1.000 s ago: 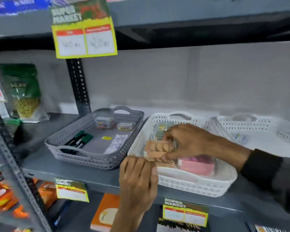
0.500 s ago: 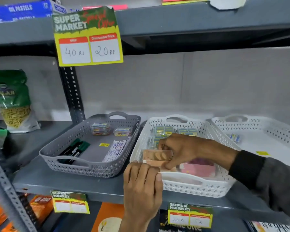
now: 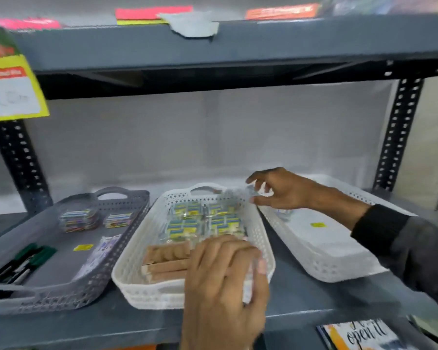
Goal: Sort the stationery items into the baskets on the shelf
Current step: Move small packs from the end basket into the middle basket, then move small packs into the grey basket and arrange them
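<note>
Three baskets stand on the grey shelf: a grey basket (image 3: 127, 251), a middle white basket (image 3: 127, 269) and a right white basket (image 3: 339, 269). The middle one holds yellow-blue small boxes (image 3: 195, 223) and tan packs (image 3: 167, 261). My left hand (image 3: 225, 281) lies curled over that basket's front right rim and hides what is under it. My right hand (image 3: 281, 190) hovers between the far corners of the two white baskets, thumb and fingers pinched on a small clear packet (image 3: 253, 193), which is blurred.
The grey basket holds green markers (image 3: 33, 256), colourful clip boxes (image 3: 79, 219) and a flat packet (image 3: 99, 251). The right basket has a small blue item (image 3: 283, 213) and a yellow sticker (image 3: 317, 225). An upper shelf (image 3: 238, 46) hangs overhead; a price tag (image 3: 10, 92) hangs at left.
My right hand lifted off the tan packs and moved back and right toward the right basket. My left hand slid over the middle basket's front right corner. The camera turned right.
</note>
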